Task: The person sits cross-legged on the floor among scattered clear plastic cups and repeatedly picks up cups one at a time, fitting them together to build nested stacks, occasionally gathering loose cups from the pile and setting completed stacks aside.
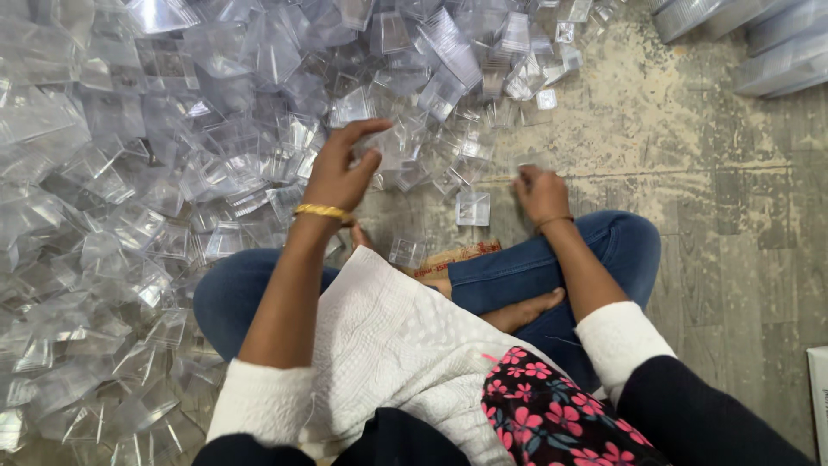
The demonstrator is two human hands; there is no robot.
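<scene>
I sit cross-legged on the floor in blue jeans. My left hand (343, 168), with a gold bangle on the wrist, reaches into a big heap of small clear plastic boxes (155, 155); its fingers are curled around a clear piece at the heap's edge. My right hand (542, 194) is lower to the right with its fingers closed, and a faint clear piece seems to sit at its fingertips. One clear square box (473, 208) lies on the floor between the two hands.
The heap covers the left and top of the view. Stacks of clear plastic trays (759, 39) lie at the top right. The grey floor (733, 224) is dusty and scuffed. A white carton corner (819, 397) shows at the right edge.
</scene>
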